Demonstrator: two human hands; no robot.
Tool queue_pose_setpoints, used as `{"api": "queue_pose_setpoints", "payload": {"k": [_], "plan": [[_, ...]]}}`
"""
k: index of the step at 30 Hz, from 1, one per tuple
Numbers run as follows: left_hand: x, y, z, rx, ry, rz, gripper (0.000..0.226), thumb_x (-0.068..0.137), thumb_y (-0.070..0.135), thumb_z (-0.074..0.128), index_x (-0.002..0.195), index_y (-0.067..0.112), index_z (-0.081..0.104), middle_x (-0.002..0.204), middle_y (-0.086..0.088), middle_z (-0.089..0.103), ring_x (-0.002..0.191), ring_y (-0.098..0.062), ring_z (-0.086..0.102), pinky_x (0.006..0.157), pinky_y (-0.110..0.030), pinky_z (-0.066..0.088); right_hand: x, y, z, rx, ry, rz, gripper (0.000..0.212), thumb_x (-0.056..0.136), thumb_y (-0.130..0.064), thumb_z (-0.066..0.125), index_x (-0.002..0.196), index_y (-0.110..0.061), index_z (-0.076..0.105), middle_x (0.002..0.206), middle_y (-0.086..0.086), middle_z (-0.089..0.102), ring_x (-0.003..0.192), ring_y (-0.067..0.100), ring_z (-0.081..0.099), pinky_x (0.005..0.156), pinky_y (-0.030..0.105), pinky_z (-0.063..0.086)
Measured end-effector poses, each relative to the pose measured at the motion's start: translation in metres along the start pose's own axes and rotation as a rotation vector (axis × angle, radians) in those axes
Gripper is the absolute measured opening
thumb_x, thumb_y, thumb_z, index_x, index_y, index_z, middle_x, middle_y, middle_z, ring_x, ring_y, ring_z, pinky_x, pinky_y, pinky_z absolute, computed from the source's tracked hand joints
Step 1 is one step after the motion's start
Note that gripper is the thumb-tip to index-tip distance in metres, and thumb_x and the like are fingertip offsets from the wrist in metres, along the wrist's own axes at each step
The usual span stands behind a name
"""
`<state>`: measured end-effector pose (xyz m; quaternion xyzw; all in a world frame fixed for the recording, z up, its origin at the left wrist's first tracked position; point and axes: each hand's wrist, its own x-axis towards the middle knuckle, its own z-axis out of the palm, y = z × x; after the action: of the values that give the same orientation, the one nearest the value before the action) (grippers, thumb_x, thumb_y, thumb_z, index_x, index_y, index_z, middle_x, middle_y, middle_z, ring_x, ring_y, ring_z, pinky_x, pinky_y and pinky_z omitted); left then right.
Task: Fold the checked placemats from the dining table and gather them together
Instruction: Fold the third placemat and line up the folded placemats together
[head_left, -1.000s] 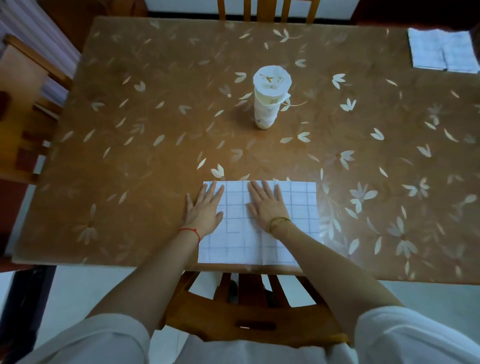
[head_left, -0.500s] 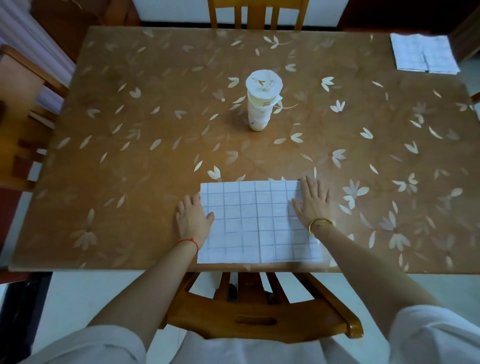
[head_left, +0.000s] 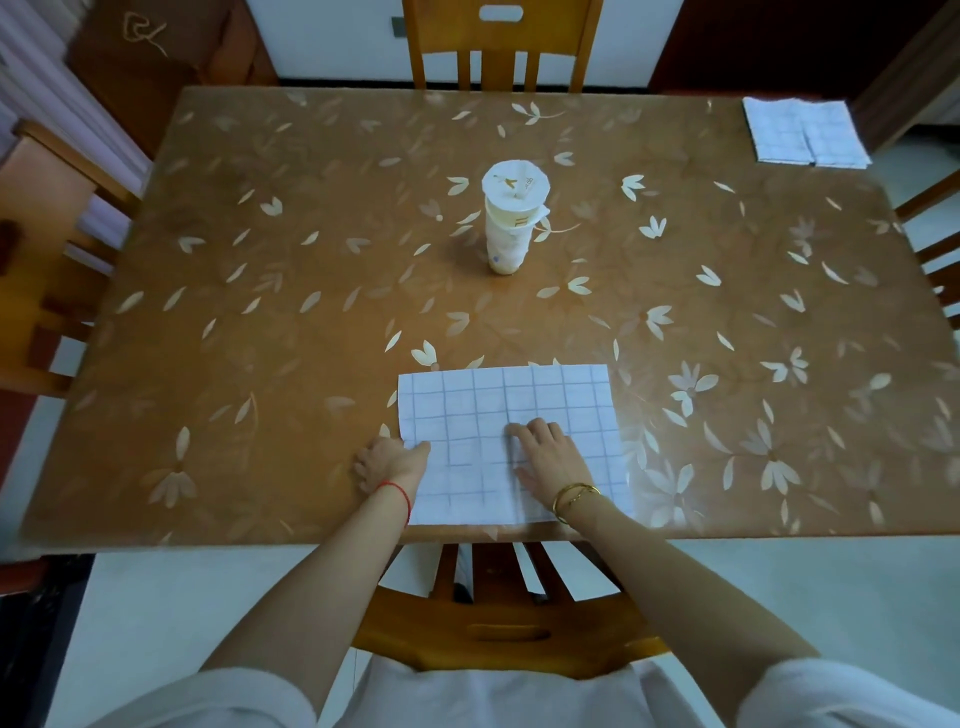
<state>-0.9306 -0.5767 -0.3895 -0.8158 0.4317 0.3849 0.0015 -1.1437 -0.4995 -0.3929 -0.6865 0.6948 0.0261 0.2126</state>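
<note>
Landmark = cup (head_left: 514, 223), upright mid-table (head_left: 260, 312). The checked placemat (head_left: 509, 405) lies flat on the near side of the cup, well apart from it, with its near edge at the table's near edge.

L hand (head_left: 392, 462) is near-left of the cup, at the placemat's left edge. Thumb is on top of the cloth, fingers curled at or under the edge, so I read it as pinching that edge. Red string (head_left: 397, 493) on that wrist.

R hand (head_left: 553, 457) is straight near of the cup, on top of the placemat about mid-width. Fingers bent, tips on the cloth, thumb spread toward the L hand. I can't tell if it pinches cloth or only presses. Gold bangle (head_left: 574, 496) on that wrist.

Folded placemats (head_left: 805, 132) sit far-right of the cup at the table corner, two side by side, touching. One chair (head_left: 501, 47) beyond the cup, another chair (head_left: 498, 623) tucked in near of it, under the placemat's edge.
</note>
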Motion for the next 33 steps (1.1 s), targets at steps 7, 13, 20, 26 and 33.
{"api": "queue_pose_setpoints", "payload": {"k": [7,13,20,26,33], "plan": [[-0.019,0.006,-0.02,-0.458,-0.048,0.058,0.028,0.077,0.014,0.075,0.097,0.011,0.057,0.114,-0.005,0.068,0.089,-0.022,0.065,0.068,-0.03,0.054,-0.001,-0.005,0.003,0.019,-0.004,0.056,0.052,0.085,-0.021,0.056,0.135,-0.021,0.04,0.126,0.003,0.045,0.115,0.024,0.044,0.093,0.033,0.042],[-0.042,0.016,-0.061,-0.553,-0.301,0.327,0.03,0.089,0.01,0.062,0.118,0.019,0.061,0.105,0.008,0.07,0.099,-0.012,0.067,0.068,-0.023,0.052,0.002,-0.031,0.01,-0.02,-0.012,0.007,0.058,0.081,-0.03,0.058,0.136,-0.022,0.039,0.121,0.007,0.042,0.108,0.026,0.043,0.091,0.033,0.039],[-0.065,0.045,-0.046,-0.468,-0.536,0.531,0.042,0.093,0.009,0.062,0.133,0.013,0.051,0.112,0.0,0.072,0.094,-0.012,0.071,0.065,-0.023,0.056,0.007,-0.05,0.007,0.271,0.015,0.011,0.046,0.09,-0.027,0.054,0.135,-0.018,0.047,0.117,0.007,0.049,0.105,0.025,0.045,0.092,0.035,0.042],[-0.088,0.071,0.011,-0.373,-0.652,0.504,0.083,0.091,0.014,0.068,0.155,0.021,0.016,0.112,-0.006,0.064,0.094,-0.02,0.068,0.07,-0.033,0.062,-0.023,-0.016,-0.034,1.259,0.166,0.596,0.043,0.101,-0.043,0.038,0.091,-0.014,0.069,0.082,0.0,0.068,0.077,0.015,0.062,0.068,0.028,0.049],[-0.092,0.058,0.046,-0.387,-0.713,0.459,0.077,0.094,0.008,0.062,0.154,0.023,0.017,0.128,-0.003,0.06,0.114,-0.022,0.063,0.091,-0.036,0.057,-0.038,0.025,-0.025,0.971,0.09,0.645,0.031,0.091,-0.037,0.06,0.066,-0.018,0.057,0.061,-0.004,0.054,0.071,0.021,0.053,0.055,0.018,0.035]]}}
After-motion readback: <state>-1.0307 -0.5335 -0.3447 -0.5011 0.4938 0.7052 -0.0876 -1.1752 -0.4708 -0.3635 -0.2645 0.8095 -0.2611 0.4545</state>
